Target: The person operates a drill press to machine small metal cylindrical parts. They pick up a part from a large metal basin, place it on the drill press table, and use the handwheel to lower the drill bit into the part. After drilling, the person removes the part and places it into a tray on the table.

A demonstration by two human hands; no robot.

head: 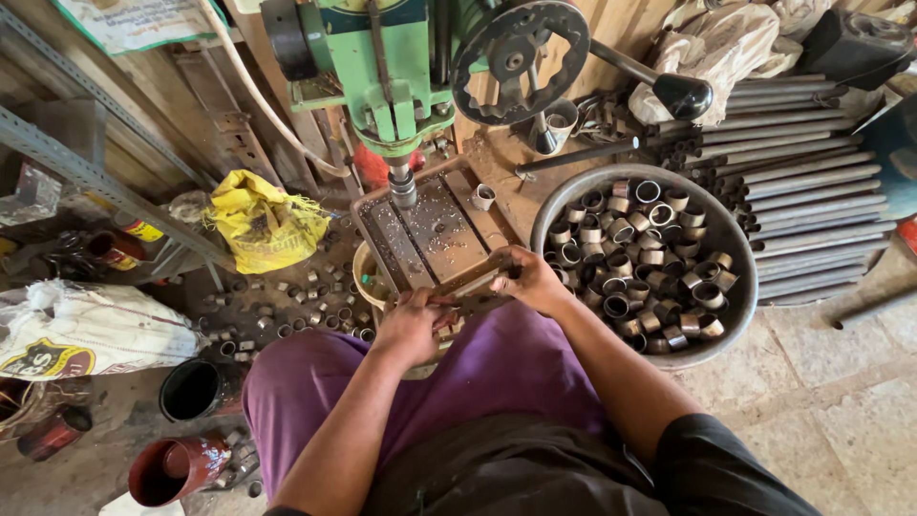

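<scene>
A green drill press [392, 72] stands in front of me, its bit over a grey slotted metal table [430, 225]. My left hand [413, 323] is closed on something small at the table's near edge; what it grips is hidden. My right hand [527, 279] pinches the near end of a flat metal bar [475, 277] lying along that edge. One short metal ring [483, 197] sits on the table's far right corner. A round metal basin [735, 277] at my right holds several short metal rings [640, 263].
Long metal tubes [812, 182] lie stacked at the far right. The press's black handwheel [516, 57] and lever knob [683, 96] overhang the basin. Loose rings litter the floor [277, 306] by a yellow bag [267, 220]. Dark red cans [177, 468] and a white sack [81, 330] lie left.
</scene>
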